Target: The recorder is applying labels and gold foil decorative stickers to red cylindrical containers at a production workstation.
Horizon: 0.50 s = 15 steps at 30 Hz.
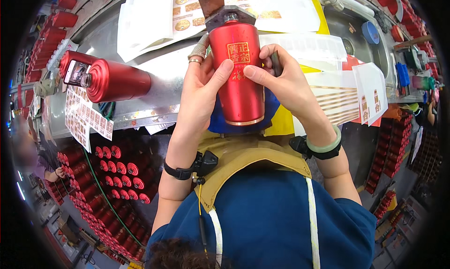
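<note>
Before my chest a red metallic bottle [240, 98] with gold print on its front is held between both hands, its neck pointing away from me. My left hand [200, 88] is closed around its left side, thumb pressed beside the gold emblem; a finger wears a pale wrap and a ring. My right hand [288, 79] grips the other side, thumb on the print. A thin dark object [276, 63] sits among its curled fingers; its kind I cannot make out. The bottle's neck lies against a dark metal plate [229, 17].
Another red bottle [119, 80] lies on the metal table at left, beside a sticker sheet [84, 114]. White sheets with gold stickers [190, 9] lie at the back. Gold-striped strips [333, 98] are at right. Rows of red bottles [119, 168] stand below left.
</note>
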{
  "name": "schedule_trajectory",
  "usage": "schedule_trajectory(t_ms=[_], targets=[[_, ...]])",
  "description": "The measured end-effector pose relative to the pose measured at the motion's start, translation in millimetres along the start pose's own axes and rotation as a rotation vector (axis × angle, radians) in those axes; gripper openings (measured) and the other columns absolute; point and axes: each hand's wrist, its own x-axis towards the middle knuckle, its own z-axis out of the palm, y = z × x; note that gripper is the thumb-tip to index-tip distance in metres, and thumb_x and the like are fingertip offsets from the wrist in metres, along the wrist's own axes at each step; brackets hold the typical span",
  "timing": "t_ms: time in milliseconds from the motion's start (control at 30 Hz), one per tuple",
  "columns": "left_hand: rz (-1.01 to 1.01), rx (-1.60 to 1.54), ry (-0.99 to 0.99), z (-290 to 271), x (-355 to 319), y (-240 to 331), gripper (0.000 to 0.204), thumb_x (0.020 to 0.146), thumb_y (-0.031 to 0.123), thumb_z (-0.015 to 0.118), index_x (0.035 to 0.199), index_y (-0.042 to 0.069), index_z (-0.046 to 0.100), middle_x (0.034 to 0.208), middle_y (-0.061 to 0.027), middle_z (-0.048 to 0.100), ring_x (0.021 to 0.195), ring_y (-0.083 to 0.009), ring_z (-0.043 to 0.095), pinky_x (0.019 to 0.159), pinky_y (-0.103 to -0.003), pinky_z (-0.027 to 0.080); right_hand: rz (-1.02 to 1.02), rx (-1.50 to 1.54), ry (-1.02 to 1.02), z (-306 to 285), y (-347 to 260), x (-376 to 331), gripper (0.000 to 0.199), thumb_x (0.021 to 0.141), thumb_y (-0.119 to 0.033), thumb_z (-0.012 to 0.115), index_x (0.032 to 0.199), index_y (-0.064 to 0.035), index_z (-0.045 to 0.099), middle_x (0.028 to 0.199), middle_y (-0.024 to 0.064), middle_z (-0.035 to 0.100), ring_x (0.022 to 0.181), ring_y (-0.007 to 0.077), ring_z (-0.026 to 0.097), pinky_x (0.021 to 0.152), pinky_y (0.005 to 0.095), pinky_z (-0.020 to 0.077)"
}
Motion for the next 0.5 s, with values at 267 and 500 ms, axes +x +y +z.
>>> schedule_trajectory(t_ms=[267, 500], targets=[[0.02, 0.119, -0.037, 1.2, -2.1, 0.5, 0.092, 0.092, 0.006, 0.079, 0.162, 0.001, 0.019, 0.147, -0.0189, 0.052, 0.133, -0.0238, 0.057, 0.112, -0.039, 0.049, -0.18, -0.032, 0.01, -18.6, -29.0, 4.9, 0.027, 0.1, -0.005, 0.064, 0.126, -0.001, 0.058, 0.098, 0.0013, 0.066, 0.087, 0.0095, 0.062, 0.079, 0.0266, 0.051], [0.021, 0.144, 0.015, 5.4, -4.7, -3.2, 0.096, 0.089, 0.005, 0.081, 0.161, 0.001, 0.017, 0.144, -0.0184, 0.053, 0.131, -0.0245, 0.058, 0.11, -0.04, 0.051, -0.906, -0.796, 0.017, -20.4, -52.0, 36.0, 0.024, 0.084, 0.008, 0.069, 0.105, -0.0018, 0.073, 0.096, 0.0134, 0.073, 0.09, 0.0296, 0.067, 0.081, 0.0367, 0.0537]])
